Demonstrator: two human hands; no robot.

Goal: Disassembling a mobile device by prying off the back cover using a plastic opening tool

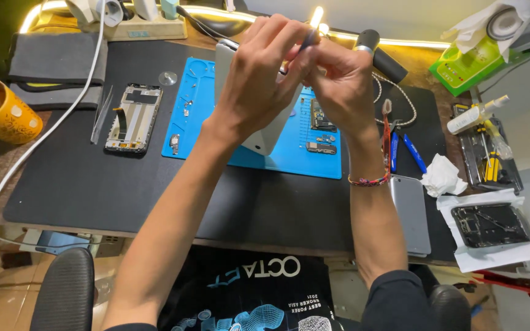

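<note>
Left hand clasped around a white phone body, held upright above the blue repair mat. Right hand just beside it, touching, pinching a thin dark tool at the phone's top edge. Left of both, a dismantled phone frame

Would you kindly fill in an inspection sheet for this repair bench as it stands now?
Surface: black desk mat with blue work mat on top.
Job's things: white device and thin tool, held above the blue mat.
Clutter: opened phone frame, tweezers, yellow mug, crumpled tissue, grey phone back.
Hands: left hand grips the device; right hand holds the tool.
Cables: white cable crossing the mat's left.
Surroundings: lit strip along the back.
</note>
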